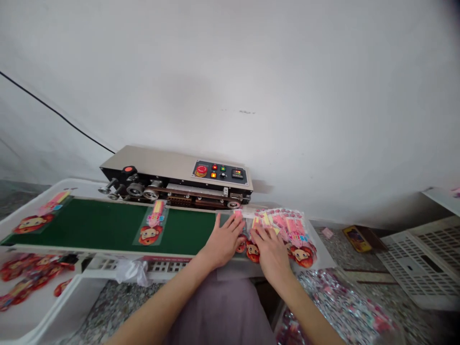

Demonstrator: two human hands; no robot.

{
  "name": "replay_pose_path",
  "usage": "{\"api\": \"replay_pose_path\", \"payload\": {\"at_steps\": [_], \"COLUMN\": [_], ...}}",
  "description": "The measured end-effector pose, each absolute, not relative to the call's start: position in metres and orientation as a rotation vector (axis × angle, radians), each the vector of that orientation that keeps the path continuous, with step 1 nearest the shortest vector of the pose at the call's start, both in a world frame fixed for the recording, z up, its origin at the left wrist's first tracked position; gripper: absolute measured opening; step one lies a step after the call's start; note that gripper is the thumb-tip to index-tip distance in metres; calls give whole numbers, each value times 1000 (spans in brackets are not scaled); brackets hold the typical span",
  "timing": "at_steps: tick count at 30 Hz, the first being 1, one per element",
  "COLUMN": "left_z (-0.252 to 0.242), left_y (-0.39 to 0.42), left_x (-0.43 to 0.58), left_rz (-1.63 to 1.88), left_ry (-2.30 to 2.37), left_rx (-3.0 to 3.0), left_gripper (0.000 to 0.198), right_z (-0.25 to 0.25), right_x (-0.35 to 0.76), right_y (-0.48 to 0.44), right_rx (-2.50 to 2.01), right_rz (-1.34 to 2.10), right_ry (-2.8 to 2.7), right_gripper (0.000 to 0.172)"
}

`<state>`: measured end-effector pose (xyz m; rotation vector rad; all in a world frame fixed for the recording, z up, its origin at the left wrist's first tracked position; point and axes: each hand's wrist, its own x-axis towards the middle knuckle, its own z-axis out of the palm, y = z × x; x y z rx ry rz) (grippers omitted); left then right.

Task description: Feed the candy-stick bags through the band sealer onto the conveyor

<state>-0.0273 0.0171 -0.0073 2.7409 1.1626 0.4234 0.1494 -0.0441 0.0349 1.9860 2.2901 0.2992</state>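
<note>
A band sealing machine (179,175) stands against the wall with a green conveyor belt (97,223) in front of it. One clear cartoon-print packet (151,224) rides mid-belt, another packet (38,215) is at the belt's far left. My left hand (223,239) lies flat, fingers stretched, on a packet (241,242) at the belt's right end. My right hand (269,250) rests flat with spread fingers on a stack of packets (291,230) beside it.
Sealed packets (25,278) lie piled in a white tray at lower left. A bag of small sweets (334,306) sits at lower right, white plastic crates (420,258) farther right. A black cable (53,112) runs along the wall.
</note>
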Motion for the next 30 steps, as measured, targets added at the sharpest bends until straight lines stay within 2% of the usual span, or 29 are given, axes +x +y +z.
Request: {"api": "replay_pose_path", "payload": {"at_steps": [10,12,15,18,24,30], "left_z": [21,28,26,12,-13,-7], "left_y": [13,11,10,12,14,9], "left_x": [-84,-66,-31,-12,-31,-69], "left_rz": [353,356,367,395,470,449], "left_ry": [1555,1423,1034,937,1167,1526], "left_rx": [2638,2644,2736,2765,2796,2687], "left_gripper": [48,50,54,50,51,48], "right_z": [37,36,33,27,14,17], "right_x": [125,129,138,144,136,123], "right_y": [-28,-30,-40,-49,-40,-29], "right_rx": [1971,2031,2119,2126,2017,2007], "right_rz": [270,343,421,435,288,160], "right_ry": [2393,2340,2239,2221,2434,2576], "right_gripper": [55,54,42,36,52,61]}}
